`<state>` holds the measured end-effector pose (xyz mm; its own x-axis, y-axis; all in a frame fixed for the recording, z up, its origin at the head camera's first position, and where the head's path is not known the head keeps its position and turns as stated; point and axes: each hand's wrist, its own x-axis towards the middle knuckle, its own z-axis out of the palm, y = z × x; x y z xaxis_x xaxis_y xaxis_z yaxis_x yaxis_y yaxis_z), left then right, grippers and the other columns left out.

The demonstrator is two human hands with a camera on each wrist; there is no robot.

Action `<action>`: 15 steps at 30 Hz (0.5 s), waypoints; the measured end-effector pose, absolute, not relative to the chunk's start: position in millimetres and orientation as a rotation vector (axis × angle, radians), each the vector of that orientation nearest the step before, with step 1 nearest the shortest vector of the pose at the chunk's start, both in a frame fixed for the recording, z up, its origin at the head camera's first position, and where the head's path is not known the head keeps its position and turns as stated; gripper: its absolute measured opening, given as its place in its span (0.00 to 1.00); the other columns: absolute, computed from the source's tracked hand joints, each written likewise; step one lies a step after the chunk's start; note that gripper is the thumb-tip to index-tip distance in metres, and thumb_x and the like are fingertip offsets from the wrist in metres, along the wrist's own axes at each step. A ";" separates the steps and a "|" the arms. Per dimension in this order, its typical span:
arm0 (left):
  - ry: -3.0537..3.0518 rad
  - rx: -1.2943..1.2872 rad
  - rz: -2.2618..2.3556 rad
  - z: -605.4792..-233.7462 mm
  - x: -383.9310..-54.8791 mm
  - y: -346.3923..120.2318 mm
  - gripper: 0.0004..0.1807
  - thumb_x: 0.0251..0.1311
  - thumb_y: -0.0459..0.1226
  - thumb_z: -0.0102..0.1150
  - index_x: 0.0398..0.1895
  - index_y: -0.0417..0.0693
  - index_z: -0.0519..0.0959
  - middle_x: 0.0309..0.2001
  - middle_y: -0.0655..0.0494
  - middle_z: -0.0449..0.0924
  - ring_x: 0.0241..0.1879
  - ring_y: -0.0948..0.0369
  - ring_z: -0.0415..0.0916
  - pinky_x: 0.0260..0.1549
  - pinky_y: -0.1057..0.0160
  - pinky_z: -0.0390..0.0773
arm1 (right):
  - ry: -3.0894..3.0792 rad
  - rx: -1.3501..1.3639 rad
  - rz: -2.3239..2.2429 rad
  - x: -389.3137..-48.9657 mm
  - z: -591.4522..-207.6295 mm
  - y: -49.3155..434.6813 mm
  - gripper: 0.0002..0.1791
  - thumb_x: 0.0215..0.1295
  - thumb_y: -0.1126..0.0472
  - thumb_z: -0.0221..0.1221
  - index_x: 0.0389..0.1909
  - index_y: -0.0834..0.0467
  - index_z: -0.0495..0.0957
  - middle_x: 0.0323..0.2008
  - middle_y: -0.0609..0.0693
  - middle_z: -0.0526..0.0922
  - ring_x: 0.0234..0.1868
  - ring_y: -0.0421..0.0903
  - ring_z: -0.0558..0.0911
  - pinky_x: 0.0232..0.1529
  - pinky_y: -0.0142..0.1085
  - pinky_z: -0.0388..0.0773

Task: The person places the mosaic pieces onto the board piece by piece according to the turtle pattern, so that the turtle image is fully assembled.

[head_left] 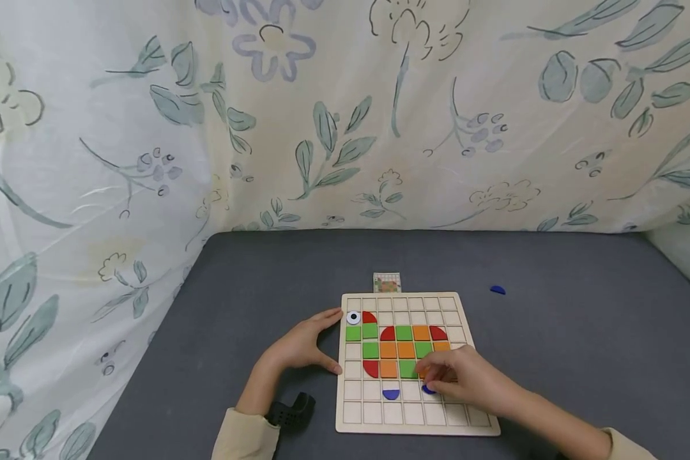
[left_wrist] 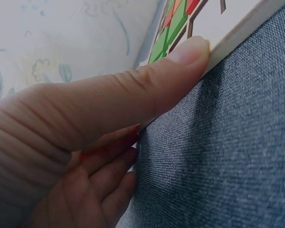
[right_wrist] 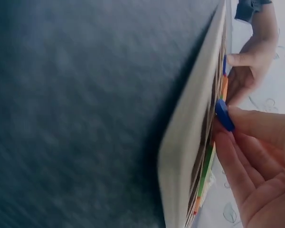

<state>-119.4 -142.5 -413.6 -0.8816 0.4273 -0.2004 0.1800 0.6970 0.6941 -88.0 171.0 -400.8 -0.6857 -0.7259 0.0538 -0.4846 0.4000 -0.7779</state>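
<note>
A pale wooden grid board (head_left: 368,412) lies flat on the table, partly filled with red, green and orange pieces and a round eye piece (head_left: 353,317). My left hand (head_left: 299,345) rests at the board's left edge, thumb and fingers spread; in the left wrist view its thumb (left_wrist: 190,52) touches the rim. With thumb and fingers, my right hand (head_left: 466,377) pinches a blue half-round piece (right_wrist: 224,115) over the lower part of the grid, tilted in the right wrist view. Another blue half-round piece (head_left: 391,395) lies in a cell to its left. My right hand hides some cells.
One more blue half-round piece (head_left: 498,290) lies on the dark grey table (head_left: 581,319), beyond the board to the right. A small picture card (head_left: 387,282) sits against the board's far edge. Floral fabric (head_left: 345,160) hangs behind the table.
</note>
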 end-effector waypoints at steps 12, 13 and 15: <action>2.569 0.476 0.999 -418.0 -119.4 -141.8 0.55 0.33 0.42 0.78 0.69 0.42 0.58 0.70 0.49 0.54 0.68 0.49 0.51 0.61 0.46 0.58 | 2.506 -1.061 -1.119 -74.0 -412.7 167.8 0.11 0.53 0.68 0.64 0.38 0.55 0.82 0.30 0.42 0.84 0.32 0.30 0.79 0.34 0.28 0.78; 2.569 0.479 0.998 -417.7 -119.5 -142.0 0.55 0.33 0.42 0.78 0.69 0.42 0.58 0.70 0.49 0.54 0.68 0.49 0.51 0.61 0.46 0.57 | 2.503 -1.066 -1.123 -73.9 -412.8 167.9 0.10 0.53 0.68 0.64 0.38 0.55 0.82 0.30 0.42 0.84 0.32 0.30 0.79 0.33 0.28 0.78; 2.567 0.481 0.996 -417.2 -119.5 -142.2 0.55 0.33 0.42 0.78 0.69 0.42 0.58 0.70 0.49 0.54 0.68 0.49 0.51 0.61 0.46 0.57 | 2.497 -1.071 -1.126 -73.7 -412.2 167.8 0.10 0.53 0.68 0.64 0.38 0.55 0.82 0.31 0.43 0.84 0.32 0.30 0.79 0.33 0.28 0.78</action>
